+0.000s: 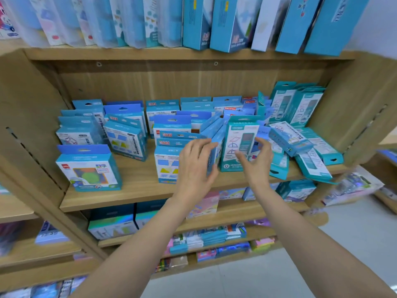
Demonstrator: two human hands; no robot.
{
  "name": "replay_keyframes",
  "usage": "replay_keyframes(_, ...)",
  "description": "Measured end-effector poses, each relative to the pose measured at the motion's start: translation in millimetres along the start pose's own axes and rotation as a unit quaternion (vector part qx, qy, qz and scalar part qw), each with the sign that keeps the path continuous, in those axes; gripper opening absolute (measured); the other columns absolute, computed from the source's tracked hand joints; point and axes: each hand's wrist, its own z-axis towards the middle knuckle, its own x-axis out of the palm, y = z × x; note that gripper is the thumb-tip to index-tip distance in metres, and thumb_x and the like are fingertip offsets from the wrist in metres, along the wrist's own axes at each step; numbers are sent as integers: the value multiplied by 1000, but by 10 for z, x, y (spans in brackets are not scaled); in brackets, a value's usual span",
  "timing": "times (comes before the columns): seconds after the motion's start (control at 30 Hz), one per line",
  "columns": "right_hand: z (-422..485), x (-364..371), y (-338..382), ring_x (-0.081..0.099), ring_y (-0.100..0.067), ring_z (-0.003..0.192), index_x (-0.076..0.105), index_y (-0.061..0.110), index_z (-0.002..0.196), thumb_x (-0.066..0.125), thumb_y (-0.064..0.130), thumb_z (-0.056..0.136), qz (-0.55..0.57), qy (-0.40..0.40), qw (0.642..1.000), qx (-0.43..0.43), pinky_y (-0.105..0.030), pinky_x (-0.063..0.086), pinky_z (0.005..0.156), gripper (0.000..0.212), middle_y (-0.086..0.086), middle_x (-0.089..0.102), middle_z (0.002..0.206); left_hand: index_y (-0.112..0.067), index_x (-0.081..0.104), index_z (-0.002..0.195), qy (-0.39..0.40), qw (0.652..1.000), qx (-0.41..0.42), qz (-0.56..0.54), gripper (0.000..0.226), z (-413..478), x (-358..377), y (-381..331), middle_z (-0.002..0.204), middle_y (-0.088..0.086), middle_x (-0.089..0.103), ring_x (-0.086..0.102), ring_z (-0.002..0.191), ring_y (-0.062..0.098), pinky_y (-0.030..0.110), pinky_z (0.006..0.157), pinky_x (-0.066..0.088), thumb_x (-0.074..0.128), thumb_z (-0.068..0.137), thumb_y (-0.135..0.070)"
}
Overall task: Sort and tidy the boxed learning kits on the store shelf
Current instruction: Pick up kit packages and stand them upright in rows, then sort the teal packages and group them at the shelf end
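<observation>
1. The left hand (196, 163) holds the leaning blue box (214, 157). Its fingers lie close together over the box's upper edge and its thumb is curled against the lower corner. That grip looks good enough. Tip the box upright toward the fingertips rather than dragging it, because more thin blue boxes lean just behind the fingers and would likely slide.

2. The right hand (258, 166) is cupped at the teal-and-white shapes kit (240, 143). The thumb crosses the kit's lower front and the fingers curl just past its right edge. I cannot tell whether they are touching the card yet. Close them on the side edges, not the printed face, so the kit stays square.

3. This kit stands between the two hands, just beside the left thumb. Press the blue box and the kit together, flat face to flat face, before letting either go.

4. Beyond the right fingertips lies a tumbled heap of teal kits (309, 160), some flat and some overhanging the shelf board (137, 186). Keep the right wrist clear of them, as a nudge could tip one off the edge.

5. Under the left palm stands a kit with yellow triangles (166, 166). Outward of the left hand's little finger, the rows are already upright, the green-shape kit (90, 171) among them. Use those rows as the line to match, with hang tabs up and fronts facing out.

6. Sort by colour and print, blue with blue and teal with teal.
</observation>
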Motion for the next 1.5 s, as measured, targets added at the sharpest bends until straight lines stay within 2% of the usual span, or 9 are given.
replay_keyframes(0.17, 198, -78, -34, 53, -20, 103, 51, 12, 125, 75, 28, 80, 19, 54, 998, 5, -36, 48, 87, 53, -2, 53, 113, -12, 54, 124, 30, 998, -54, 32, 47, 56, 265, -108, 136, 10, 49, 37, 133, 30, 46, 106, 34, 66, 79, -14)
replay_keyframes(0.33, 211, -236, -18, 54, -9, 77, 62, 10, 108, 74, 19, 82, 53, 85, 995, -3, -10, 40, 61, 30, 2, 61, 93, -12, 56, 125, 45, 995, -49, 77, 46, 5, 346, -91, 139, 10, 48, 25, 139, 27, 45, 108, 30, 66, 81, -17)
replay_keyframes(0.6, 113, -750, 27, 59, -17, 81, 65, 10, 103, 74, 20, 83, 156, 72, 985, 27, -33, 50, 73, 24, -7, 68, 94, -14, 47, 131, 28, 992, -62, -111, 43, 36, 380, -397, 127, 2, 52, 42, 120, 16, 33, 99, 38, 54, 91, -27)
replay_keyframes(0.73, 33, -957, -39, 62, -19, 82, 66, 11, 102, 74, 19, 82, 156, 118, 979, 55, -38, 52, 75, 23, -5, 67, 88, -19, 58, 112, 118, 897, -258, -338, 23, 77, 478, -680, 101, 1, 68, 64, 88, 16, 25, 69, 52, 64, 91, -27)
replay_keyframes(0.9, 126, -1286, -432, 66, -10, 82, 62, 18, 108, 64, 24, 91, 176, 139, 970, 94, -22, 53, 69, 18, -6, 67, 93, -6, 59, 107, 170, 836, -344, -394, 29, 85, 830, -793, 103, 16, 68, 67, 93, 28, 48, 80, 55, 65, 89, -28)
replay_keyframes(1.07, 626, -1739, -1188, 59, -13, 87, 59, 11, 114, 65, 22, 90, -28, 48, 993, 103, -25, 42, 73, 27, -2, 60, 96, -5, 58, 110, 118, 796, -421, -419, 35, 212, 1291, -1107, 98, 6, 68, 67, 86, 17, 32, 74, 54, 63, 90, -34)
replay_keyframes(1.2, 954, -2000, -1677, 58, -32, 106, 48, 7, 127, 64, 29, 90, -158, 157, 967, 126, -33, 41, 75, 46, -9, 61, 106, -8, 54, 108, 69, 790, -454, -406, 32, 307, 1670, -1450, 93, 2, 64, 64, 80, 13, 18, 58, 53, 63, 90, -32)
replay_keyframes(1.3, 1095, -2019, -1758, 57, -26, 112, 43, 8, 132, 69, 28, 87, -86, 245, 950, 171, -35, 47, 87, 55, -8, 59, 125, -9, 54, 105, 35, 790, -471, -390, 29, 375, 1870, -1654, 89, 1, 63, 62, 76, 9, 12, 49, 48, 64, 90, -31)
replay_keyframes(1.5, 1350, -2144, -1849, 61, -16, 84, 40, 15, 133, 70, 24, 87, 26, 264, 944, 198, -28, 50, 69, 56, -2, 61, 95, -6, 55, 107, -13, 790, -498, -357, 32, 483, 2103, -1820, 91, 4, 66, 63, 76, 12, 14, 50, 49, 63, 90, -32)
